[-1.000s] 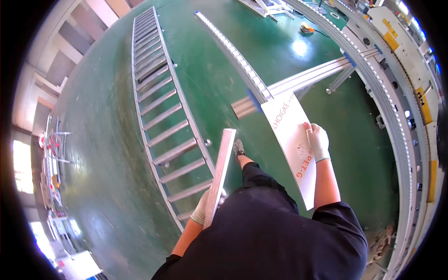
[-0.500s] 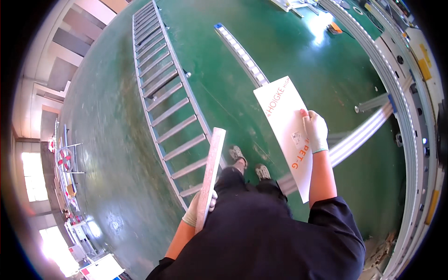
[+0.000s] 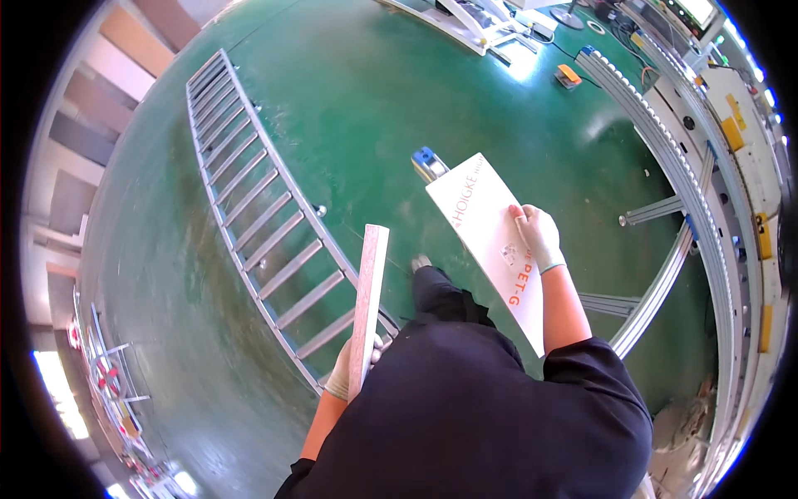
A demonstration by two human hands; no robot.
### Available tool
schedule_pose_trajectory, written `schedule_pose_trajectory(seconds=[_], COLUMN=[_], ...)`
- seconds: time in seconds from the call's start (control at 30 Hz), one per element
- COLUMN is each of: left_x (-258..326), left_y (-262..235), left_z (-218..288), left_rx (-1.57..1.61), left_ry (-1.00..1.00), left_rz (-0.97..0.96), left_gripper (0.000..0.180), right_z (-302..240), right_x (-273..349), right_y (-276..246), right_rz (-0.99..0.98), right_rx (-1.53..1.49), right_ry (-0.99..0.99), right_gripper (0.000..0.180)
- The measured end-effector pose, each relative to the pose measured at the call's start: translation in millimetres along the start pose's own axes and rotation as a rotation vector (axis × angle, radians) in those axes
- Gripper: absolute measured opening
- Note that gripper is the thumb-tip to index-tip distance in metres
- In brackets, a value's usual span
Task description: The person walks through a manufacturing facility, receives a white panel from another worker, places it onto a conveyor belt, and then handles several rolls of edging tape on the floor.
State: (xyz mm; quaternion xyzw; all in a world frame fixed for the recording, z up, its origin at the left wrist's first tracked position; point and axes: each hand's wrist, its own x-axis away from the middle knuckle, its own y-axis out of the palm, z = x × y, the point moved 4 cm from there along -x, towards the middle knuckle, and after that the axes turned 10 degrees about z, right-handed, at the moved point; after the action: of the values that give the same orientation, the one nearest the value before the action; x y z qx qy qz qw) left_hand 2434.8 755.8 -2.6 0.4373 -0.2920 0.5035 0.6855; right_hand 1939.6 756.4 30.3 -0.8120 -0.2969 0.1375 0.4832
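Head view, with the clock read from its centre: a white panel [image 3: 489, 249] with orange lettering lies at three o'clock, held above the floor, its long axis running from eleven down to five. It looks thin, flat and stiff, so it is probably light for its size; the smooth face could slide under a glove, and its corners look the likeliest parts to chip or crease. The long edges near mid-length seem the best places to hold it.

The right hand [image 3: 542, 237], gloved, pinches the edge on the three o'clock side, thumb apparently over the printed face; the fingers behind are hidden.

At seven o'clock, the gloved left hand [image 3: 341, 372] is wrapped around the lower part of a pinkish bar [image 3: 368, 303], fingertips curling past its far side. The bar seems rigid and narrow enough for one fist; its material and weight I cannot tell.

Farther out, a ladder-like metal frame [image 3: 289, 200] stretches along nine to ten o'clock, and a blue-ended rail [image 3: 430, 164] shows just past twelve, partly covered by the panel.
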Motion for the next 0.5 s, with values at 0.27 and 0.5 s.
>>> schedule_pose_trajectory(seconds=[0.27,0.5], left_x=[-150.9,-276.6], left_y=[17.3,54.8], left_z=[259.2,460.4], left_rx=[0.191,0.0], left_ry=[-0.14,-0.192], left_rz=[0.064,-0.297], left_gripper=[0.037,0.042], right_z=[-159.8,-245.6], right_x=[-160.4,-318.8], right_y=[83.8,107.5], right_rz=[-0.147,-0.249], right_rx=[-0.031,-0.109], right_ry=[-0.01,0.132], right_gripper=[0.047,0.052])
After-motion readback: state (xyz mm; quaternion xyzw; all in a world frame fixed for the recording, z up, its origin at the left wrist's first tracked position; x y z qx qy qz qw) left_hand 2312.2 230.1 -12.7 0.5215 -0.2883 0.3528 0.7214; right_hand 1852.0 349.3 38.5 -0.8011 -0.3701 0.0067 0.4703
